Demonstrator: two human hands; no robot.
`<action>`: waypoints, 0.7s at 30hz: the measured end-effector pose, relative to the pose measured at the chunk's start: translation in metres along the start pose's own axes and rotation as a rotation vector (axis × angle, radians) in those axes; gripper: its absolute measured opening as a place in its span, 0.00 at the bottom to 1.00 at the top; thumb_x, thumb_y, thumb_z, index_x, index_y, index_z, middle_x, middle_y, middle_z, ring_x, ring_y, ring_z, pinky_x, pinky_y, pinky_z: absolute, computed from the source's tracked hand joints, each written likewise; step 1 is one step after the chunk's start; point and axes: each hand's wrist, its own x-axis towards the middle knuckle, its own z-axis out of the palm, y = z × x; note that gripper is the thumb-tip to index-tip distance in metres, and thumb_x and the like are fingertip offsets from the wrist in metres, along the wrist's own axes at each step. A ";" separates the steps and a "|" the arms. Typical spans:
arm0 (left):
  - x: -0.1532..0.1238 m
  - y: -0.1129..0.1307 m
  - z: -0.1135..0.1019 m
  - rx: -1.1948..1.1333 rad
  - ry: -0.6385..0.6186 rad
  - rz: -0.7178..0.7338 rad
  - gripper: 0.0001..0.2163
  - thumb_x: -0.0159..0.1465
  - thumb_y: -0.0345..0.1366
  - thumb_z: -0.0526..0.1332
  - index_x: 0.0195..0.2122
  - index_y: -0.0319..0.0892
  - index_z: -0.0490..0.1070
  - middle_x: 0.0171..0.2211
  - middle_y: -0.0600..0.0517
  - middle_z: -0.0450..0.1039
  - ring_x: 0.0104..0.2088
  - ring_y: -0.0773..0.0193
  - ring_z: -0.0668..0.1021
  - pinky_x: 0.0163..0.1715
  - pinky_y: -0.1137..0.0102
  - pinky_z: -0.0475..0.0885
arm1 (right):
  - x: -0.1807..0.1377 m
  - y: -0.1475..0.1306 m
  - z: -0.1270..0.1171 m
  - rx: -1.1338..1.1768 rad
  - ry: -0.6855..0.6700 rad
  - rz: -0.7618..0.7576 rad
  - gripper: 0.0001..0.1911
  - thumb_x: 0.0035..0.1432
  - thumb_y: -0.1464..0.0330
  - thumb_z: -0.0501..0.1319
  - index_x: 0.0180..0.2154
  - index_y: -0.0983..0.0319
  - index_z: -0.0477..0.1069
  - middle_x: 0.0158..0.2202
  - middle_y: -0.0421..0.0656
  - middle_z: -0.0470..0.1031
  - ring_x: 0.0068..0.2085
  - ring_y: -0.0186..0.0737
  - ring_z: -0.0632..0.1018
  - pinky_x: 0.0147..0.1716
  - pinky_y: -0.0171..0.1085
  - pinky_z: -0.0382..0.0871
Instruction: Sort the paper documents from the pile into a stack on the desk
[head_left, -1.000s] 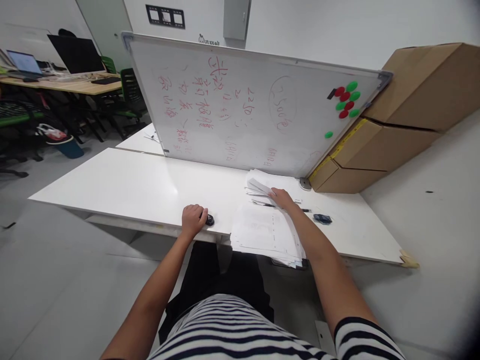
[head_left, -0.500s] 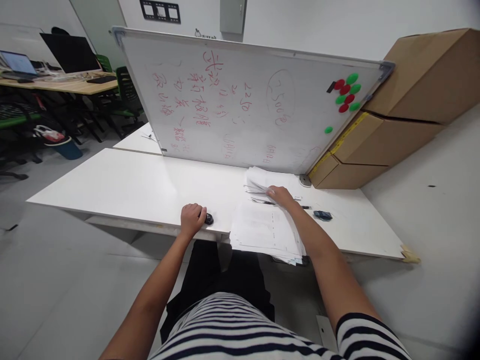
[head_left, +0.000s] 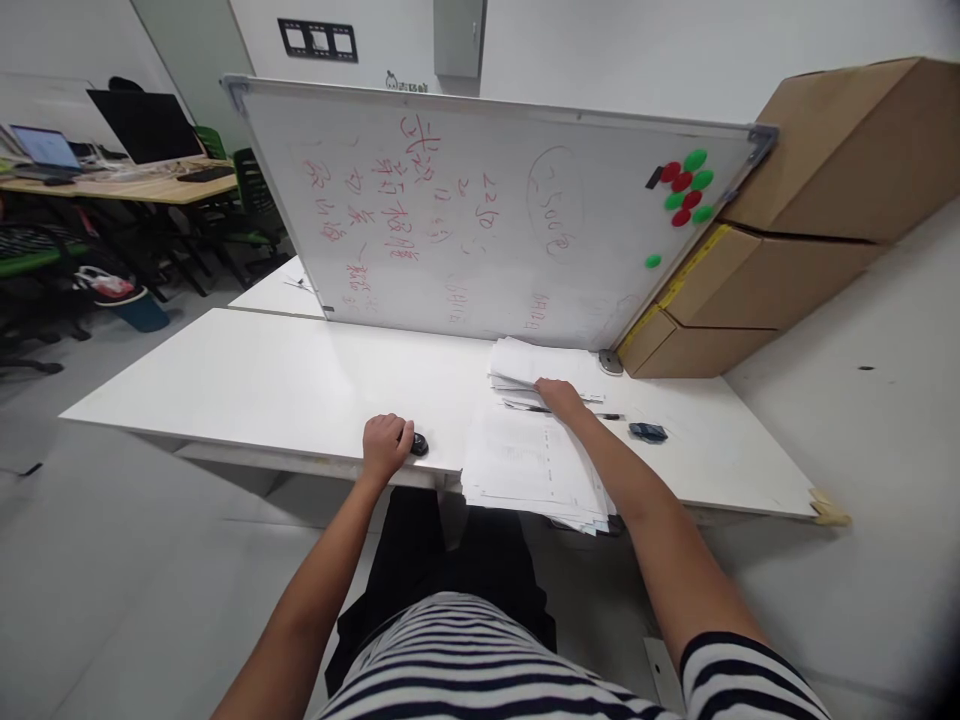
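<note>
My right hand (head_left: 559, 397) is closed on the near edge of the paper sheets (head_left: 536, 360) at the back of the desk. A second stack of printed papers (head_left: 525, 460) lies nearer me and hangs over the front edge. Between the two stacks is a thin black pen (head_left: 527, 406), partly covered. My left hand (head_left: 385, 446) rests on the desk's front edge with its fingers curled. Beside its thumb sits a small rounded black object (head_left: 419, 444); whether the fingers grip it is hidden.
A whiteboard (head_left: 420, 210) with red writing and magnets leans behind the white desk (head_left: 247, 370). Cardboard boxes (head_left: 817, 250) are stacked at the right. A small dark blue packet (head_left: 647, 432) lies right of the papers. Further left are a monitor (head_left: 142, 125) and a bin (head_left: 142, 310).
The sheets under my right hand were lifted and bent; now they lie flatter on the back stack. My left hand stays beside the black object. The view has tilted slightly.
</note>
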 end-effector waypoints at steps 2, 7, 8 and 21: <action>0.000 0.000 0.000 -0.004 0.003 0.001 0.14 0.66 0.37 0.51 0.22 0.44 0.63 0.24 0.50 0.66 0.30 0.60 0.68 0.37 0.63 0.58 | -0.001 -0.005 -0.001 -0.029 0.016 -0.006 0.10 0.62 0.75 0.53 0.41 0.68 0.73 0.39 0.56 0.78 0.40 0.46 0.78 0.39 0.36 0.63; 0.000 -0.001 -0.001 0.012 0.004 0.021 0.15 0.66 0.37 0.51 0.22 0.44 0.62 0.23 0.50 0.65 0.29 0.60 0.68 0.35 0.64 0.58 | 0.000 -0.005 -0.034 -0.064 0.154 0.033 0.14 0.65 0.72 0.48 0.42 0.67 0.71 0.38 0.55 0.77 0.40 0.47 0.77 0.37 0.37 0.62; 0.000 -0.001 -0.001 0.017 0.005 0.026 0.15 0.66 0.37 0.51 0.22 0.44 0.62 0.23 0.50 0.65 0.29 0.60 0.68 0.35 0.64 0.58 | 0.001 -0.003 -0.044 -0.069 0.193 0.054 0.17 0.67 0.70 0.45 0.45 0.68 0.70 0.39 0.56 0.77 0.41 0.48 0.76 0.37 0.37 0.61; 0.017 0.024 -0.019 -0.167 0.022 -0.085 0.08 0.62 0.42 0.59 0.38 0.45 0.72 0.39 0.46 0.76 0.46 0.51 0.73 0.55 0.51 0.53 | -0.052 -0.031 -0.095 0.599 0.646 0.236 0.23 0.64 0.53 0.49 0.40 0.64 0.73 0.35 0.50 0.79 0.40 0.49 0.77 0.39 0.39 0.66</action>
